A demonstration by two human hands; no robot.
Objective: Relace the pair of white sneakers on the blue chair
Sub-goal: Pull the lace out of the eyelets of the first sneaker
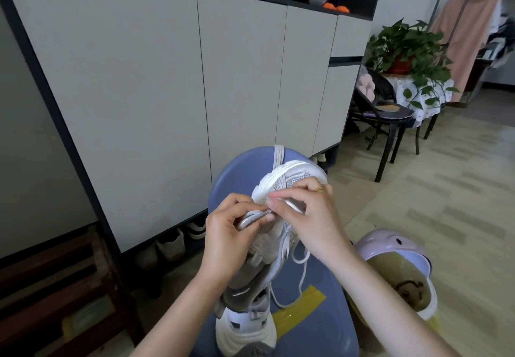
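Head view: looks down on a blue chair [320, 315] in the lower centre of the frame, with both hands at work above its seat.
Sneakers: two white sneakers lie on the chair; the far sneaker [289, 178] sits toe-up at the frame's centre, and the near sneaker [246, 326] lies at the bottom edge, heel toward the camera.
Left hand [225, 237]: fingers curled, thumb and forefinger pinching a flat grey-white lace [252, 217] at the far sneaker's eyelets.
Right hand [312, 214]: fingers bent, fingertips pinching the lace end just beside the left thumb; a ring shows on one finger.
Loose lace [302, 276]: a white cord trails from the sneaker down onto the seat.
Tape [301, 309]: a yellow strip stuck on the seat, lower centre.
Helmet [395, 270]: pale purple, lower right, beside the chair.
Cabinet [167, 92]: grey doors fill the upper left.
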